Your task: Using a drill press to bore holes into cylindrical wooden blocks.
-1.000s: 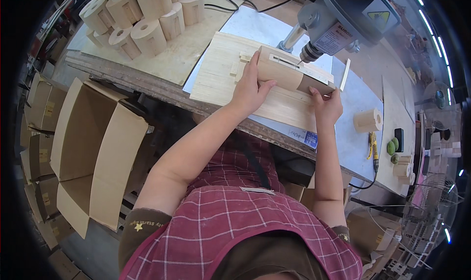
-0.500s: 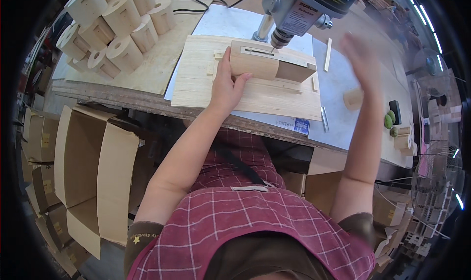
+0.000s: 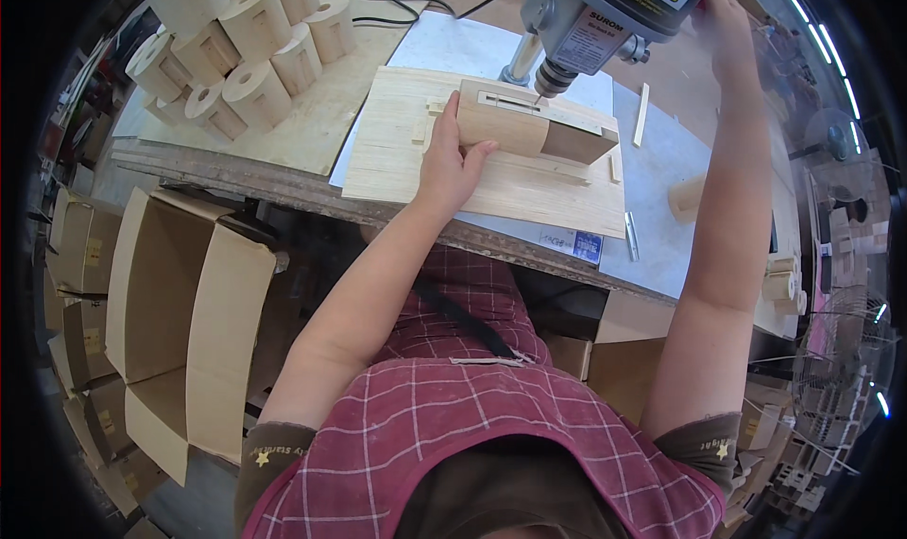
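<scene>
On a light plywood board (image 3: 378, 175) lies a pale wooden block (image 3: 501, 131) with a rounded side and a slotted plate on its top face. My left hand (image 3: 450, 166) is closed around its left end, thumb along the near side. Against the block's right end sits a box-like wooden piece (image 3: 578, 142) with a darker face. The drill press (image 3: 600, 29) stands over them, its chuck (image 3: 553, 78) and thin bit pointing down at the slotted plate. My right hand (image 3: 727, 34) is raised at the right side of the drill head, its fingers mostly hidden.
Hollow wooden cylinders (image 3: 255, 95) are stacked at the far left of the workbench. Another cylinder (image 3: 685, 199), a metal strip (image 3: 631, 237) and a wooden strip (image 3: 641, 114) lie on the right. An open cardboard box (image 3: 161, 303) stands below left. A black cord (image 3: 406, 8) runs behind.
My right hand has moved up and away from me to the drill head's right side. My left hand keeps its hold on the wooden block.
</scene>
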Motion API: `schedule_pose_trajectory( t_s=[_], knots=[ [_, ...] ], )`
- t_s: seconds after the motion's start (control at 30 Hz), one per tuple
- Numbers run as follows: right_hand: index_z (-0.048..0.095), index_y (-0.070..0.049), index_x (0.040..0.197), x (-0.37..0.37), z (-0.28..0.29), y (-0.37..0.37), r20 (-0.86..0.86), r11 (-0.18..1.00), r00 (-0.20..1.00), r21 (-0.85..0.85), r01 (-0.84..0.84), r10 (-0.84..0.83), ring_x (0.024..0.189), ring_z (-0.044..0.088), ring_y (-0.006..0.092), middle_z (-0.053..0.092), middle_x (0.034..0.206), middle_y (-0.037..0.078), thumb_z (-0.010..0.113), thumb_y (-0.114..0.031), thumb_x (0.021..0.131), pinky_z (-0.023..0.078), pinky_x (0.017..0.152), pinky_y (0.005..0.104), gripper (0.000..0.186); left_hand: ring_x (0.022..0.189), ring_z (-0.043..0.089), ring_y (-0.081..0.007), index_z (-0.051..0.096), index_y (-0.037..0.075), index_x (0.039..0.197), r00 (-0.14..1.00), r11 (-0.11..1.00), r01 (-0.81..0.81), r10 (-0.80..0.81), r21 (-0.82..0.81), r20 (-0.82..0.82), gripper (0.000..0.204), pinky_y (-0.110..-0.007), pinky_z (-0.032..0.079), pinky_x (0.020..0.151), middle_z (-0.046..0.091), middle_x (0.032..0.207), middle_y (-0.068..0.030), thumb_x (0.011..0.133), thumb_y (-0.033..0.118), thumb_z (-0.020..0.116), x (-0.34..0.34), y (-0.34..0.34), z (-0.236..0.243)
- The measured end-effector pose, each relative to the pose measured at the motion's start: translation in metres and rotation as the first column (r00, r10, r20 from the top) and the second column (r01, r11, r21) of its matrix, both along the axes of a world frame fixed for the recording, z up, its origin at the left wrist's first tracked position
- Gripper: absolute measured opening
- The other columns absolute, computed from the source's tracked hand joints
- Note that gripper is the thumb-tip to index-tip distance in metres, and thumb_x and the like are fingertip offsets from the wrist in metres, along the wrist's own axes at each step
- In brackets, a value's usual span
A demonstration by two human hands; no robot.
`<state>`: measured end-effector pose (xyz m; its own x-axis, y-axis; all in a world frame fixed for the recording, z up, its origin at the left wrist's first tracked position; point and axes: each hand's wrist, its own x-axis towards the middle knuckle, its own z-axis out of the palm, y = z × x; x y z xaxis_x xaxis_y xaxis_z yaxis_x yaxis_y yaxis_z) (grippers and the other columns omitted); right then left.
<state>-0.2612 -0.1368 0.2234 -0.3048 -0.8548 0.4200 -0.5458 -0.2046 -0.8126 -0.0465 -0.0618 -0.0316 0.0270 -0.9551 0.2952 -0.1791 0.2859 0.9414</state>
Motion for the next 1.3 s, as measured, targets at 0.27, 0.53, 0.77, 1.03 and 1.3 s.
schedule_pose_trajectory(
  t_s=[0.27, 0.53, 0.77, 1.03, 1.3],
  knots=[
    [0.052, -0.004, 0.062, -0.016, -0.001, 0.006, -0.17, 0.967, 0.971, -0.161, -0.197, 0.169, 0.041, 0.038, 0.0088, 0.043, 0.051, 0.0, 0.045, -0.025, 0.084, 0.028, 0.038, 0.0235, 0.031, 0.079, 0.052, -0.0215, 0.021, -0.002, 0.134, 0.999, 1.0, 0.016, -0.017, -0.025, -0.035, 0.075, -0.028, 0.044, 0.067, 0.045, 0.115, -0.0188, 0.075, 0.013, 0.065, -0.004, -0.003, -0.001],
    [0.062, 0.0, 0.082, 0.013, -0.042, 0.092, -0.479, 0.981, 0.876, -0.138, -0.138, 0.055, 0.063, 0.051, 0.0122, 0.059, 0.067, 0.009, 0.055, -0.028, 0.085, 0.042, 0.061, 0.0254, 0.029, 0.078, 0.052, -0.0197, 0.02, -0.001, 0.134, 0.999, 1.0, -0.002, 0.0, -0.027, -0.043, 0.075, -0.027, 0.044, 0.068, 0.046, 0.114, -0.0177, 0.075, 0.013, 0.064, 0.0, -0.002, -0.004],
    [0.056, -0.001, 0.07, 0.031, -0.107, 0.105, -0.191, 0.862, 0.973, -0.506, 0.018, -0.132, 0.049, 0.039, 0.0087, 0.045, 0.054, 0.003, 0.052, -0.011, 0.086, 0.034, 0.046, 0.0237, 0.02, 0.086, 0.054, -0.0209, 0.02, 0.0, 0.135, 0.999, 1.0, 0.015, -0.016, -0.019, -0.037, 0.074, -0.028, 0.044, 0.072, 0.045, 0.117, -0.0187, 0.075, 0.012, 0.063, -0.004, -0.003, -0.002],
    [0.057, 0.0, 0.08, 0.032, -0.162, 0.099, -0.228, 0.797, 0.972, -0.596, -0.097, -0.052, 0.058, 0.046, 0.0171, 0.05, 0.066, 0.007, 0.051, -0.006, 0.085, 0.037, 0.052, 0.0256, 0.01, 0.091, 0.053, -0.0226, 0.02, 0.0, 0.134, 1.0, 1.0, 0.02, -0.019, 0.023, -0.024, 0.073, -0.029, 0.044, 0.075, 0.045, 0.116, -0.0191, 0.076, 0.011, 0.062, -0.003, 0.0, 0.004],
    [0.056, 0.002, 0.083, 0.03, -0.182, 0.087, -0.226, 0.759, 0.974, -0.637, -0.131, -0.021, 0.063, 0.048, 0.0186, 0.05, 0.073, 0.01, 0.051, -0.006, 0.085, 0.038, 0.055, 0.026, 0.01, 0.099, 0.05, -0.0232, 0.019, 0.0, 0.134, 0.999, 0.999, 0.035, -0.034, 0.033, -0.03, 0.074, -0.03, 0.044, 0.078, 0.044, 0.116, -0.019, 0.076, 0.011, 0.063, -0.004, 0.0, 0.006]
  ],
)
